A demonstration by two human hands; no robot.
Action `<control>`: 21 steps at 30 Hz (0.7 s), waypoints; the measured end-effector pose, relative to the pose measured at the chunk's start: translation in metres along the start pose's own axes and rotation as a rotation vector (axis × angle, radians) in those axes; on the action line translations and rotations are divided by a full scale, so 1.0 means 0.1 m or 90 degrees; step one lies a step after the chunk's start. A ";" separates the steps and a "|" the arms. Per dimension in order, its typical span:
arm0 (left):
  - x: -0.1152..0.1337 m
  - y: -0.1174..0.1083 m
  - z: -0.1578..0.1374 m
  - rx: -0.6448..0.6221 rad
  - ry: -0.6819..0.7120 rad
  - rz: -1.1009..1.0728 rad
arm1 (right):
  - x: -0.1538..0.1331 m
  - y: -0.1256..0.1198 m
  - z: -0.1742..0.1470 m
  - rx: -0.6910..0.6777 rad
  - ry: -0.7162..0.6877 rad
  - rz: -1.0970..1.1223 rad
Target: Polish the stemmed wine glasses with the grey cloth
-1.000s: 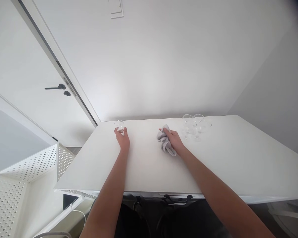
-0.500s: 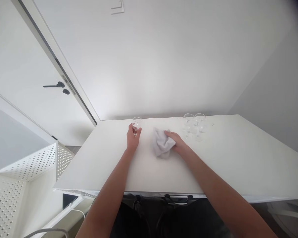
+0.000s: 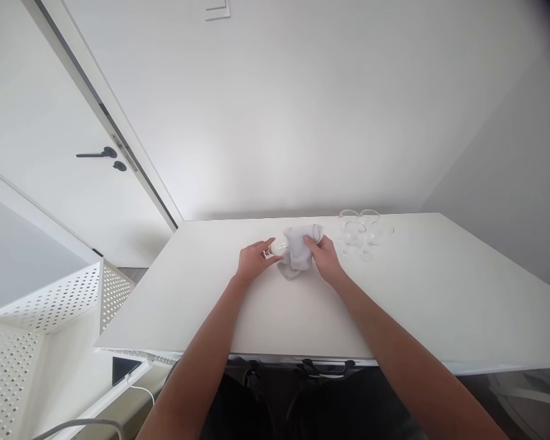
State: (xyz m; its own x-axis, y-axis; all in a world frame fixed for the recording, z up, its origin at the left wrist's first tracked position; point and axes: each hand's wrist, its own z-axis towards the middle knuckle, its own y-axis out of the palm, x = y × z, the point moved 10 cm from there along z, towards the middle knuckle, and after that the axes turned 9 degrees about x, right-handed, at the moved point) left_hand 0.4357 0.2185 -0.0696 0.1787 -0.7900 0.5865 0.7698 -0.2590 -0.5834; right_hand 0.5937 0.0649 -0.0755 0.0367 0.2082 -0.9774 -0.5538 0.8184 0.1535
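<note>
My left hand (image 3: 254, 260) is closed round a clear stemmed glass (image 3: 279, 247), which lies tilted on its side with its rim end toward the right. My right hand (image 3: 324, 256) grips a pale grey cloth (image 3: 299, 247), thumb on top. The cloth meets the glass and covers its right end, so the rim is hidden. Both hands are above the middle of the white table (image 3: 297, 324). To the right of my right hand, several clear stemmed glasses (image 3: 355, 232) stand upright in a close group.
Behind the table's back edge rises a plain wall. A white door (image 3: 50, 122) with a dark handle (image 3: 96, 153) is at the left. Below it stands a white perforated panel (image 3: 68, 293), and a cable (image 3: 142, 390) runs near the table's front left corner.
My left hand has moved right and tipped the glass from upright onto its side. The cloth in my right hand has come up against the glass. The grouped glasses have not moved.
</note>
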 end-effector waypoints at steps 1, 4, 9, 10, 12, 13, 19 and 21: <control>0.01 0.01 0.00 -0.005 0.008 -0.001 | -0.05 0.07 -0.04 -0.039 -0.029 -0.023; 0.08 0.05 -0.03 -0.022 0.043 -0.008 | -0.17 0.26 -0.19 -0.165 -0.082 -0.059; 0.21 0.13 -0.10 -0.058 0.136 -0.011 | -0.14 0.41 -0.39 -0.311 -0.083 -0.155; 0.21 0.14 -0.10 -0.057 0.144 0.000 | -0.12 0.43 -0.42 -0.340 -0.089 -0.172; 0.19 0.14 -0.10 -0.052 0.150 0.032 | -0.11 0.46 -0.44 -0.379 -0.105 -0.197; 0.18 0.14 -0.10 -0.052 0.148 0.047 | -0.10 0.46 -0.44 -0.388 -0.108 -0.203; 0.20 0.02 -0.02 0.007 0.123 0.070 | -0.04 0.42 -0.29 -0.330 -0.040 -0.060; 0.27 -0.01 -0.01 0.018 0.141 0.043 | 0.01 0.40 -0.24 -0.298 -0.002 -0.010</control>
State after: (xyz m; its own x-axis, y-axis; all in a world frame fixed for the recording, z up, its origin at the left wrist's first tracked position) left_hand 0.4389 0.1969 -0.0535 0.0939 -0.9082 0.4079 0.7779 -0.1888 -0.5993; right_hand 0.5518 0.0846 -0.0734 0.0509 0.1998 -0.9785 -0.8692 0.4914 0.0551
